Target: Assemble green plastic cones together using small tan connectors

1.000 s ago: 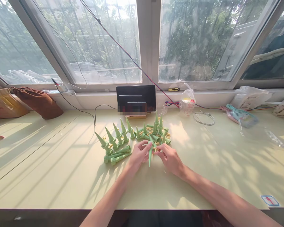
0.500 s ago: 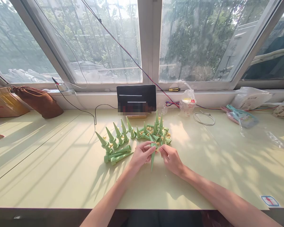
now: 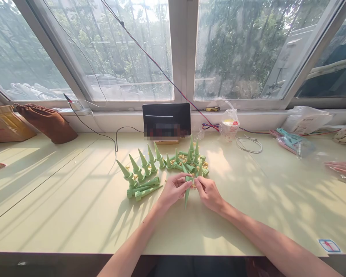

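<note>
My left hand (image 3: 174,190) is closed around a green plastic watering spike (image 3: 187,194) near its wide end, with the tip pointing down toward the table. Right beside it, my right hand (image 3: 210,192) is pinched, thumb against the fingers; whatever sits in the pinch is too small to make out. Behind both hands lies a pile of green spikes with small yellowish pieces (image 3: 183,157) among them. Left of my left hand, several green cone-topped spikes (image 3: 144,163) stand in a slanting row. In front of that row, more spikes (image 3: 145,190) lie on their sides.
A dark-screened tablet (image 3: 166,121) leans at the window sill. A brown drawstring bag (image 3: 47,123) and a cardboard box (image 3: 8,125) are on the left. Rightward are a bagged cup (image 3: 229,125), a coiled cable (image 3: 249,145), a blue-handled item (image 3: 290,139) and another person's hand (image 3: 343,169).
Another person's hand has come in at the right edge, over the clear plastic there. The bagged blue-handled item has shifted slightly. My own hands and the spike have barely moved.
</note>
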A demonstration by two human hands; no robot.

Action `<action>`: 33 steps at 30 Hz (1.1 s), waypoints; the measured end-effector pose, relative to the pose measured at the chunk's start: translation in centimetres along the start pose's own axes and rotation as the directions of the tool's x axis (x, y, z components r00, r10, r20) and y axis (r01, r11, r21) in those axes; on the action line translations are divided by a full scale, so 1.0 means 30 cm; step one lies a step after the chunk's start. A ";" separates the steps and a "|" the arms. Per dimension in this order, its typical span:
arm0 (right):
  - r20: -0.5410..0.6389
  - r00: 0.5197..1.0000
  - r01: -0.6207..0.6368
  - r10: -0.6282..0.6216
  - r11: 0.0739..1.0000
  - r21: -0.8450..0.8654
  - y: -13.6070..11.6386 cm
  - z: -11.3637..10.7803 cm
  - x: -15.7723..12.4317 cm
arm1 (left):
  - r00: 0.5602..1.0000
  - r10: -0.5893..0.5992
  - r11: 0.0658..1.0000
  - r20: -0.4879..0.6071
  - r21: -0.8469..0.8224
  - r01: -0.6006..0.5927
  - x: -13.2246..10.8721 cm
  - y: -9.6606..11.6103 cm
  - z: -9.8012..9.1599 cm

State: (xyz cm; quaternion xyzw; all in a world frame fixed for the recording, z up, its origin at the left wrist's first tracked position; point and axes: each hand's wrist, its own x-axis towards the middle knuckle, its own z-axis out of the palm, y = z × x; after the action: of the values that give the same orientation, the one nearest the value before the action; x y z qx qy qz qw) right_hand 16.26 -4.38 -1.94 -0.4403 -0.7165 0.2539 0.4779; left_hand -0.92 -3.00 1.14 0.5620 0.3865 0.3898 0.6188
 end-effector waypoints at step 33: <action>0.109 0.960 0.280 -0.258 0.903 -0.327 -0.001 -0.002 -0.011 | 0.994 -0.040 0.998 -0.101 -0.046 0.036 0.004 0.013 -0.008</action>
State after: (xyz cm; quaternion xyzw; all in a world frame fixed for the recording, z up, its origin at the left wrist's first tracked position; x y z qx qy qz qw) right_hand 16.35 -4.69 -2.04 -0.4047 -0.8179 0.0720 0.4025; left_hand -1.10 -2.78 1.50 0.5201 0.4197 0.4144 0.6177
